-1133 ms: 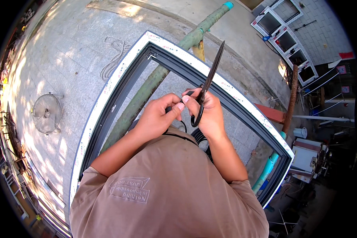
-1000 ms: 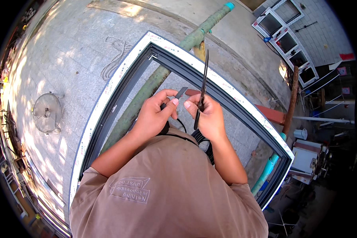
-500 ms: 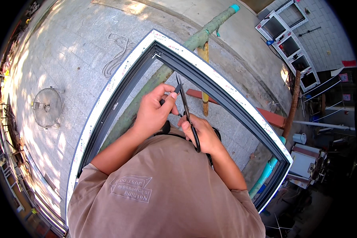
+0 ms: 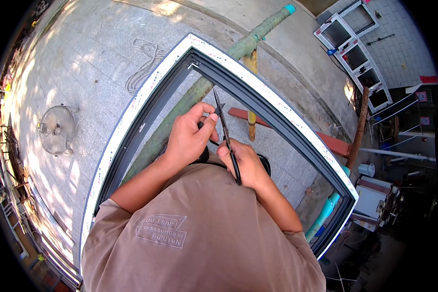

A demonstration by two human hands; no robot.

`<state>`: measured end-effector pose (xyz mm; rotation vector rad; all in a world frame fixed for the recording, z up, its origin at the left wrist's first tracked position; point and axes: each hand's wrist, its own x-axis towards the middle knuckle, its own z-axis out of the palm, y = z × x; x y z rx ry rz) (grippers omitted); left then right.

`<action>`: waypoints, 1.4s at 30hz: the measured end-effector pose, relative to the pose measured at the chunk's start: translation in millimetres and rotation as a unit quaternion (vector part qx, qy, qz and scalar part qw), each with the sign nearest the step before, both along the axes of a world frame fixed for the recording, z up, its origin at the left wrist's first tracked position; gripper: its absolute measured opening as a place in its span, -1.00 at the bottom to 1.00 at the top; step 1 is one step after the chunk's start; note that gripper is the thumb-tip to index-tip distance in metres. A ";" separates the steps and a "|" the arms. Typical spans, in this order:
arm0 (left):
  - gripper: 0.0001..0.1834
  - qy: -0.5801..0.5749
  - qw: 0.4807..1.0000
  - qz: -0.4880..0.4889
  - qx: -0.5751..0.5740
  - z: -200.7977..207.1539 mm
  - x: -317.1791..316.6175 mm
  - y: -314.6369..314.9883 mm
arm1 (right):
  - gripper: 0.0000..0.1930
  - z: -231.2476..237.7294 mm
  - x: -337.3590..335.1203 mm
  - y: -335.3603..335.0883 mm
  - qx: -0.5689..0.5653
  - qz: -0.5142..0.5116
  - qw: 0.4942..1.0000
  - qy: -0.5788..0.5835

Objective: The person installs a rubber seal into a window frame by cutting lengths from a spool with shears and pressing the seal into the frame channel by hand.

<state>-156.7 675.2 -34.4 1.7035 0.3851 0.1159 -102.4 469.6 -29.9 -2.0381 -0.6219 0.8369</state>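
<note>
Pinching black strip (image 4: 218,110): left grip (image 4: 189,132); end juts beyond grip, at scissors (image 4: 225,126); right grip (image 4: 248,164) wrapped round scissors.

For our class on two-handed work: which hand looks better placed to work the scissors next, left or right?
Probably the right hand: it grips the scissors at the handle, with the blades at the dark strip. The left hand pinches that strip, so it seems better suited to steadying.
</note>
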 end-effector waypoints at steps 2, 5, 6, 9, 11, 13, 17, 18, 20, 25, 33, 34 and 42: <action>-0.83 -0.002 1.000 0.002 -0.001 1.3 0.3 -1.0 | -0.38 -1.8 -0.7 -0.6 0.007 -0.004 1.000 -0.001; -0.83 -0.010 1.000 0.004 -0.004 2.1 0.8 -2.3 | -0.38 -4.3 -0.8 -1.7 0.002 -0.005 1.000 -0.002; -0.83 -0.009 1.000 0.003 -0.003 2.0 0.8 -2.0 | -0.38 -4.4 -0.7 -1.9 -0.003 -0.004 1.000 -0.002; -0.82 -0.003 1.000 0.000 0.002 2.8 1.8 -1.8 | -0.41 0.0 -0.2 -0.8 -0.005 -0.008 1.000 0.004; -0.81 -0.001 1.000 0.000 0.001 2.7 2.0 -1.7 | -0.43 1.6 0.7 -0.5 -0.009 -0.008 1.000 -0.001; -0.81 -0.004 1.000 0.001 -0.003 1.6 1.5 -1.5 | -0.45 1.5 0.8 -0.2 -0.011 -0.007 1.000 -0.008; -0.82 -0.007 1.000 0.006 -0.005 0.7 1.8 -1.3 | -0.48 0.1 0.3 0.6 -0.008 -0.008 0.999 -0.035; -0.82 -0.011 1.000 0.009 -0.003 -0.7 2.4 -0.8 | -0.48 0.0 0.2 0.9 -0.007 -0.008 0.999 -0.044; -0.82 -0.012 1.000 0.011 -0.003 -1.0 2.6 -0.7 | -0.48 -1.4 1.0 0.5 -0.015 -0.008 0.999 -0.046; -0.82 -0.009 1.000 0.012 -0.013 -1.7 2.5 -2.2 | -0.45 -1.8 1.3 -0.1 -0.018 -0.008 0.999 -0.038; -0.82 0.006 1.000 0.012 -0.025 -3.2 3.8 -4.5 | -0.40 -13.8 0.0 -7.1 -0.002 0.005 0.998 -0.070; -0.82 0.009 1.000 0.012 -0.024 -3.0 3.8 -4.5 | -0.40 -12.9 0.2 -6.4 -0.005 0.002 0.998 -0.065; -0.80 0.009 1.000 0.017 -0.018 -6.9 4.6 -3.6 | -0.40 -15.9 -1.9 -5.2 0.014 -0.021 0.998 -0.064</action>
